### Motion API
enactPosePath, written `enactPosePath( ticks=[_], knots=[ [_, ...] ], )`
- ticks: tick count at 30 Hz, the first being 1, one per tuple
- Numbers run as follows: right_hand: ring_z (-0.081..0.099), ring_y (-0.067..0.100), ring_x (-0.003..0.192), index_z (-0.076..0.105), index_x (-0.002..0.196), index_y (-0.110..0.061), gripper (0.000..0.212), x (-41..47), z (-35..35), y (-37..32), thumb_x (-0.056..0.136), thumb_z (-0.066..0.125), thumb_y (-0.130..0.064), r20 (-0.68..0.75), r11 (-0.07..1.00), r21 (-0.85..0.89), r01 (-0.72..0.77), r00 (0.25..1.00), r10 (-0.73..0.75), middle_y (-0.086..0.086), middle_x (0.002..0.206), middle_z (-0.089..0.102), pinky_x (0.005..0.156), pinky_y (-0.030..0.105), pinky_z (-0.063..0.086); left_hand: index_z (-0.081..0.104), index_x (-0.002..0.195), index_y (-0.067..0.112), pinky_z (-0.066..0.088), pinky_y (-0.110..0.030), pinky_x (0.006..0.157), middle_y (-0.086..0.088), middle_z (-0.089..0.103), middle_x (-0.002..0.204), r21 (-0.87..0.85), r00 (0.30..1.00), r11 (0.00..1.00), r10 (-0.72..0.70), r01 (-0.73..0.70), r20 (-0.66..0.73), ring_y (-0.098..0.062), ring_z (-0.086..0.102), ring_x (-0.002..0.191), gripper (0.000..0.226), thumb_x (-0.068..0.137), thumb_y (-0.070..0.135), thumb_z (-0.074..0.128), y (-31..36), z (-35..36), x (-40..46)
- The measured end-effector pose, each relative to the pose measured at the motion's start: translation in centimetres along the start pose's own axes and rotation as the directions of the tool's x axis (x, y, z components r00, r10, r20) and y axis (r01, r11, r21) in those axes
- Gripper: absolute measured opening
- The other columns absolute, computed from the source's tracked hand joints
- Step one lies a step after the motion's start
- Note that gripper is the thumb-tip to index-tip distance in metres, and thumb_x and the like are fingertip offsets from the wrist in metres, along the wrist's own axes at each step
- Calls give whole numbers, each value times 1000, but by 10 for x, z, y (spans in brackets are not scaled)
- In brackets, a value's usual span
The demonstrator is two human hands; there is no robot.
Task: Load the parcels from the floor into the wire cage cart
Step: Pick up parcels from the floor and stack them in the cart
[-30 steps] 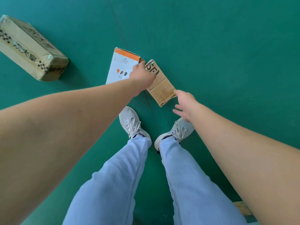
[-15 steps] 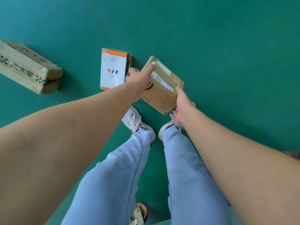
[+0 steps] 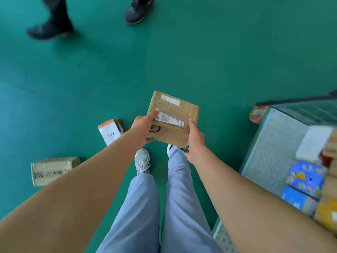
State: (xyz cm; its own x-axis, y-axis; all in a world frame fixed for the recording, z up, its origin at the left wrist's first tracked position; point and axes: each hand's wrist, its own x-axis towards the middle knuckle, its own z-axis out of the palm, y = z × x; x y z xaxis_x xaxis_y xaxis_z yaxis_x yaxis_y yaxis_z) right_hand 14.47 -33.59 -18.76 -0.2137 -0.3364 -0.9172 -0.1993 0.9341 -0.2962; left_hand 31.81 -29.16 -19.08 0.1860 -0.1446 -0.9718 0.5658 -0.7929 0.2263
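A brown cardboard parcel (image 3: 175, 114) with white labels is held in the air above the green floor, between both hands. My left hand (image 3: 142, 127) grips its left edge, thumb on top. My right hand (image 3: 195, 141) holds its right near corner, thumb on top. The wire cage cart (image 3: 269, 147) stands at the right with its grey perforated floor showing. A white and orange parcel (image 3: 110, 131) lies on the floor just left of my left hand. A taped brown parcel (image 3: 52, 169) lies further left.
Inside the cart lie a white box (image 3: 313, 143), blue boxes (image 3: 306, 178) and a yellow one (image 3: 326, 212). Another person's dark shoes (image 3: 138, 10) stand on the floor at the top. My own feet are under the held parcel.
The brown parcel has been lifted off the floor with both hands. My view has risen and swung right, bringing the cart and another person's shoes into sight.
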Motion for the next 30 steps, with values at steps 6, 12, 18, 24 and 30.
enactPosePath(
  ticks=[6,12,18,24,30],
  knots=[
    [59,22,101,48,114,-26,51,-106,-94,25,87,62,-67,-22,958,287,15,1000,-9,2,113,58,95,47,43,62,123,23,56,-43,76,-7,69,120,183,992,982,17,-39,123,-26,65,109,62,78,64,76,-21,28,-124],
    [63,27,106,52,122,-24,65,-182,-186,72,78,66,-71,-95,846,533,7,994,52,6,119,65,95,47,47,64,113,21,56,-38,87,-8,69,114,448,971,888,-3,-108,240,-24,63,106,47,87,58,72,-59,81,-217],
    [61,25,113,56,127,-32,71,-214,-276,119,72,69,-75,-78,645,764,-21,989,125,1,124,65,92,51,54,64,108,18,51,-34,75,-8,68,103,619,950,753,25,-222,311,-23,62,91,45,89,58,70,-103,166,-284],
    [57,23,118,50,135,-31,66,-230,-378,152,82,69,-66,-157,438,895,88,980,123,-1,132,59,92,48,55,66,117,15,52,-34,75,-10,71,107,708,911,623,18,-333,413,-24,63,92,52,88,58,72,-157,271,-334],
    [59,28,116,49,131,-27,60,-228,-482,179,87,69,-62,-225,293,940,176,964,142,6,127,59,95,51,55,64,118,18,56,-37,88,-10,71,112,727,848,503,23,-468,530,-23,65,98,49,90,57,69,-216,372,-381]
  ],
)
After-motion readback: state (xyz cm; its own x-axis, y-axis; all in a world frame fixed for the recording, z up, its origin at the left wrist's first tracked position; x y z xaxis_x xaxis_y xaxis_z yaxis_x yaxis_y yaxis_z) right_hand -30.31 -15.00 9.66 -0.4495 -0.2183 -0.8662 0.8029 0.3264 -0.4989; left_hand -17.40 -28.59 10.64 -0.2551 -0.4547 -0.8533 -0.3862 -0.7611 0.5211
